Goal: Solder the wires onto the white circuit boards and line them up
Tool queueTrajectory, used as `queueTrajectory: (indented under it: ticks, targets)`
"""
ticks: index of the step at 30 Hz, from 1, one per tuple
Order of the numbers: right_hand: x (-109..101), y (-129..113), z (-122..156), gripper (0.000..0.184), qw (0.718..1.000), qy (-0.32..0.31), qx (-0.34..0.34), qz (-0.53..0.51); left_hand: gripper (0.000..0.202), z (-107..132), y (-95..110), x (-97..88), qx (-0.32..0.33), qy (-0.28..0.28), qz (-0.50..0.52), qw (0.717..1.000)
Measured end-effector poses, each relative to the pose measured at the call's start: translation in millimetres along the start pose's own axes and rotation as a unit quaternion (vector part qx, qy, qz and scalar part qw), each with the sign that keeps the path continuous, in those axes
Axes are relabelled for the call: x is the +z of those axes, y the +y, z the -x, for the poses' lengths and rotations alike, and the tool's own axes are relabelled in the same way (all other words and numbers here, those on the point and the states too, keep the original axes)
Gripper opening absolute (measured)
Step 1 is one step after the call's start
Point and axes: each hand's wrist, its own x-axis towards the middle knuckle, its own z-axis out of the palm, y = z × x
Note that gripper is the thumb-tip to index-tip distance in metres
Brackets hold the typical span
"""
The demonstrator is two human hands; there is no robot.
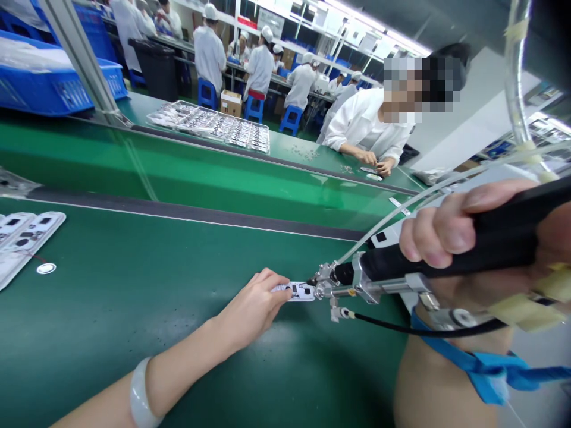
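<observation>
Closest of all is the right hand (446, 229), its fingers wrapped around a fat black tool (504, 238). A blue band (495, 364) goes round that arm. The tool's front end is at a small white board (304, 291), but you can't tell if they touch. That board lies flat on the green worktop (178, 297), nearer its right edge. The left hand (256, 303) holds the board's left end with bent fingers. On the left, toward the worktop's far edge, are more white boards (33, 241) and a round white piece (46, 268).
</observation>
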Motion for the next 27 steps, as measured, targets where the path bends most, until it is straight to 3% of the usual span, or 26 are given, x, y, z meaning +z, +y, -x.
queueTrajectory:
  ticks: [11, 23, 27]
  targets:
    - [-14, 8, -5, 0.029, 1.0, -0.018, -0.02, -0.001, 0.023, -1, 0, -0.6, -0.005, -0.001, 0.001, 1.0]
    - [3, 0, -1, 0.031, 0.999, 0.036, 0.013, 0.017, 0.024, -2, 2, -1.8, -0.006, -0.006, -0.003, 1.0]
    - [5, 1, -2, 0.03, 1.0, 0.022, 0.012, 0.001, 0.023, -3, 4, -2.1, -0.012, -0.017, -0.005, 1.0]
